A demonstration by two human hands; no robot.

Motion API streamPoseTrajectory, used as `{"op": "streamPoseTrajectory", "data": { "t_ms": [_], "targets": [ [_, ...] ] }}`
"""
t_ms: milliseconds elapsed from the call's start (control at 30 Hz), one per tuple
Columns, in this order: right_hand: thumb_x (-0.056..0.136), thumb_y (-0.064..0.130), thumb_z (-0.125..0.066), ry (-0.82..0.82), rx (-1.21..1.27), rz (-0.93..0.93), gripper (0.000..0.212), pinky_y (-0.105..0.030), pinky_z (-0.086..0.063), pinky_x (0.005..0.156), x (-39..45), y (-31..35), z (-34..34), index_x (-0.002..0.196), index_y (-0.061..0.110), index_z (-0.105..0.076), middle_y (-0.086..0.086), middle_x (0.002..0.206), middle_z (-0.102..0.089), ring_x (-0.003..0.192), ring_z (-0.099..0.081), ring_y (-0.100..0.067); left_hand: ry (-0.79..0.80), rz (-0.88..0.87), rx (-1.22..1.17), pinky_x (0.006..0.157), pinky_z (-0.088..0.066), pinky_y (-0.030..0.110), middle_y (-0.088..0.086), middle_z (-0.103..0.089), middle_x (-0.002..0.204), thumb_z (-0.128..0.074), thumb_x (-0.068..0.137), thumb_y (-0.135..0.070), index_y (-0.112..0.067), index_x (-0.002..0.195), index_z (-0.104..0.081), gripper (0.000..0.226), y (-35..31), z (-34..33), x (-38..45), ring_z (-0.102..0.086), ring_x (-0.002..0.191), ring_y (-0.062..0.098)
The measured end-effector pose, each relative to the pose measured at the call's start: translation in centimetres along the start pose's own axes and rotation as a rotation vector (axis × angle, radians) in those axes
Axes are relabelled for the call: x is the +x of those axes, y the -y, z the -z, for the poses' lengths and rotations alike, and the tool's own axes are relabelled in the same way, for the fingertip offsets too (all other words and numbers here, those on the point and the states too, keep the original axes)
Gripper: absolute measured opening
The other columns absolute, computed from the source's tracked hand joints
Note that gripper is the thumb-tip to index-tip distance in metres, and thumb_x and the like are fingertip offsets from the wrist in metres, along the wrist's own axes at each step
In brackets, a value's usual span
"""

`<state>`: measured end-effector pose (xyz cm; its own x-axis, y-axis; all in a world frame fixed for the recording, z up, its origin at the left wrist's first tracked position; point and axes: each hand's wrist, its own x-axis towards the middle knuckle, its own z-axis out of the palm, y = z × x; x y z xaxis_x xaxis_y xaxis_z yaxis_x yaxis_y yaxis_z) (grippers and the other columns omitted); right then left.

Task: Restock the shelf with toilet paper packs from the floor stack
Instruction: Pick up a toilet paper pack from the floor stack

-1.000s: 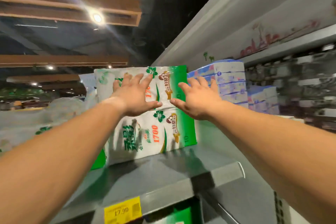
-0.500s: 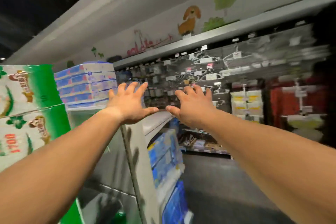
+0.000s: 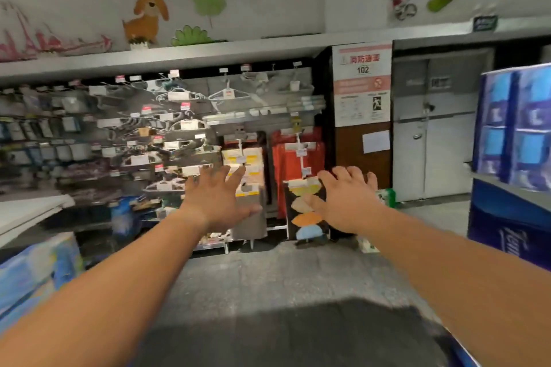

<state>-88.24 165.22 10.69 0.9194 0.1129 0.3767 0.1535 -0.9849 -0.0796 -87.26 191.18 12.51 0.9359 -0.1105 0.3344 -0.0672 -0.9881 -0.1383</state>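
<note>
We are standing in a shop aisle, facing a pegboard wall (image 3: 155, 134) hanging with tagged hangers and packaged housewares, with blue tissue packs (image 3: 515, 128) stacking on a shelf at our right and a fire-exit sign (image 3: 362, 83) showing beside a grey door (image 3: 432, 128).

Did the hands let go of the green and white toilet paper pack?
Yes. The left hand and right hand pressed that pack on the shelf a second ago; now both hang open in the air before the hanger display, holding nothing.

Head camera faces forward across the aisle floor (image 3: 238, 277).
</note>
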Motion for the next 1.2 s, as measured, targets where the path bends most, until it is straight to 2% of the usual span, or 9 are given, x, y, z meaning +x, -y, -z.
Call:
{"op": "streamPoseTrajectory", "data": {
  "t_ms": [167, 300, 400, 567, 767, 933, 1033, 1200],
  "targets": [
    [0.095, 0.074, -0.028, 0.068, -0.036, -0.139, 0.071, -0.064, -0.016, 0.117, 0.1, -8.1, -2.9, 0.15, 0.03, -0.033, -0.008, 0.157, -0.034, 0.146, -0.022, -0.036, 0.054, -0.122, -0.046, 0.121, -0.009, 0.063, -0.001, -0.004, 0.17, -0.033, 0.082, -0.09, -0.038, 0.16, 0.002, 0.101, -7.8, -4.0, 4.9, -0.004, 0.155, 0.035],
    [0.093, 0.077, -0.023, 0.146, -0.052, -0.208, 0.078, -0.064, -0.007, 0.119, 1.2, -12.1, -6.6, 0.155, 0.03, -0.025, -0.011, 0.166, -0.02, 0.153, -0.011, -0.037, 0.09, -0.218, -0.099, 0.121, -0.011, 0.062, -0.002, -0.007, 0.169, -0.036, 0.084, -0.087, -0.037, 0.161, -0.001, 0.099, -12.6, -7.5, 9.2, -0.006, 0.154, 0.034],
    [0.094, 0.075, -0.024, 0.193, -0.097, -0.26, 0.076, -0.065, -0.009, 0.119, 3.3, -14.9, -9.3, 0.155, 0.029, -0.025, -0.012, 0.164, -0.023, 0.152, -0.014, -0.037, 0.113, -0.277, -0.135, 0.121, -0.011, 0.062, -0.002, -0.008, 0.169, -0.039, 0.084, -0.086, -0.037, 0.161, -0.001, 0.098, -15.3, -10.8, 13.2, -0.007, 0.154, 0.033],
    [0.096, 0.074, -0.025, 0.218, -0.147, -0.362, 0.077, -0.064, -0.009, 0.119, 10.2, -18.9, -12.6, 0.157, 0.029, -0.022, -0.011, 0.164, -0.023, 0.15, -0.017, -0.037, 0.132, -0.347, -0.14, 0.121, -0.011, 0.064, 0.0, -0.004, 0.17, -0.035, 0.084, -0.088, -0.035, 0.161, 0.0, 0.101, -17.9, -15.9, 22.3, -0.007, 0.153, 0.035],
    [0.093, 0.078, -0.023, 0.179, -0.167, -0.419, 0.077, -0.065, -0.013, 0.117, 19.3, -22.2, -18.1, 0.152, 0.028, -0.032, -0.012, 0.16, -0.03, 0.146, -0.024, -0.037, 0.181, -0.406, -0.121, 0.12, -0.011, 0.062, 0.005, -0.007, 0.17, -0.036, 0.083, -0.088, -0.034, 0.162, 0.0, 0.102, -20.0, -20.7, 33.3, -0.008, 0.153, 0.036],
    [0.095, 0.074, -0.023, 0.235, -0.145, -0.42, 0.076, -0.066, -0.009, 0.118, 26.4, -25.2, -23.3, 0.153, 0.025, -0.028, -0.015, 0.16, -0.027, 0.147, -0.019, -0.039, 0.21, -0.446, -0.107, 0.119, -0.016, 0.064, 0.004, -0.013, 0.169, -0.034, 0.085, -0.087, -0.034, 0.161, -0.004, 0.098, -22.9, -26.5, 41.8, -0.015, 0.152, 0.039],
    [0.096, 0.074, -0.023, 0.239, -0.116, -0.441, 0.076, -0.065, -0.007, 0.118, 30.9, -28.5, -26.6, 0.154, 0.026, -0.027, -0.014, 0.162, -0.025, 0.149, -0.017, -0.038, 0.238, -0.449, -0.119, 0.12, -0.015, 0.061, 0.003, -0.01, 0.17, -0.038, 0.085, -0.086, -0.036, 0.161, -0.005, 0.097, -25.6, -30.1, 47.4, -0.012, 0.152, 0.037],
    [0.095, 0.075, -0.024, 0.236, -0.131, -0.429, 0.076, -0.061, -0.015, 0.116, 39.2, -36.4, -32.3, 0.152, 0.026, -0.032, -0.011, 0.159, -0.031, 0.146, -0.023, -0.036, 0.249, -0.439, -0.111, 0.121, -0.016, 0.058, 0.003, -0.011, 0.169, -0.036, 0.085, -0.086, -0.034, 0.161, -0.005, 0.098, -31.4, -35.4, 57.5, -0.011, 0.153, 0.034]
  ]
}}
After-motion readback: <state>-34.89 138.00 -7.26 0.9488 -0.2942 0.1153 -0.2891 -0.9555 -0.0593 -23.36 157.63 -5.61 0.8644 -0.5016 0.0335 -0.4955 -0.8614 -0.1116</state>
